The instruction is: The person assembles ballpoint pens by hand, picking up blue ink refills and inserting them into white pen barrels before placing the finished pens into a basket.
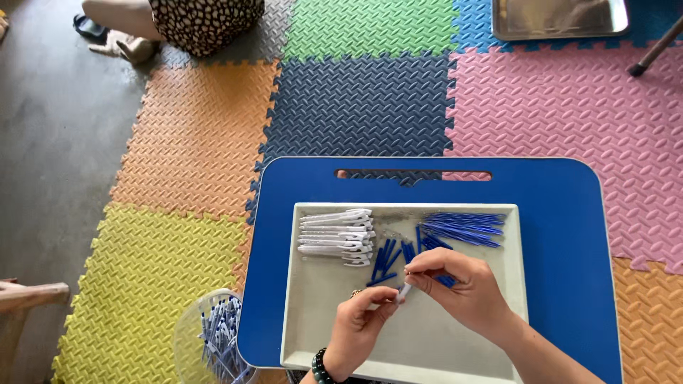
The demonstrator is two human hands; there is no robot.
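Hands mid-tray, margins open

A metal tray lies on coloured foam mats near a seated person

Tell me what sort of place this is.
Likely a home floor used for piecework assembly: coloured foam puzzle mats over bare concrete, a low blue lap table, and a grey tray of pen parts.

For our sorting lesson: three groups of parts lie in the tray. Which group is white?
The stack at the tray's upper left: white clips laid in a neat pile. The bundle at upper right and the loose pieces in the middle are blue.
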